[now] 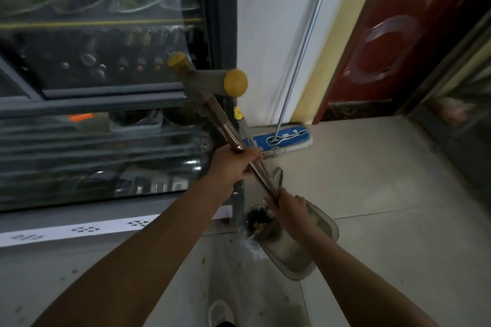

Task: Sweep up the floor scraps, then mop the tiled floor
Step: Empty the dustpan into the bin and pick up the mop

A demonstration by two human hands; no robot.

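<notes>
- My long handle [228, 127]: shiny copper-pink
- Grip [204, 81] on top: dull grey, yellow end caps [235, 83]
- Dustpan [322, 225]: see-through grey, fine ribbed lines inside
- Scraps [259, 216] in it: dark brown and black
- Mop head [295, 135]: blue top, white fringe
- Mop pole [305, 40]: silver
- Floor tiles [385, 180]: pale grey-beige, thin dark joints
- Wall [265, 34]: white
- Door [425, 21]: dark red, yellow frame strip [342, 21]
- Fridge frame [220, 21]: dark grey
- Strip [87, 229] under it: white, black dotted star marks
- Tag [81, 117]: orange
- My shoe [220, 313]: white
</notes>
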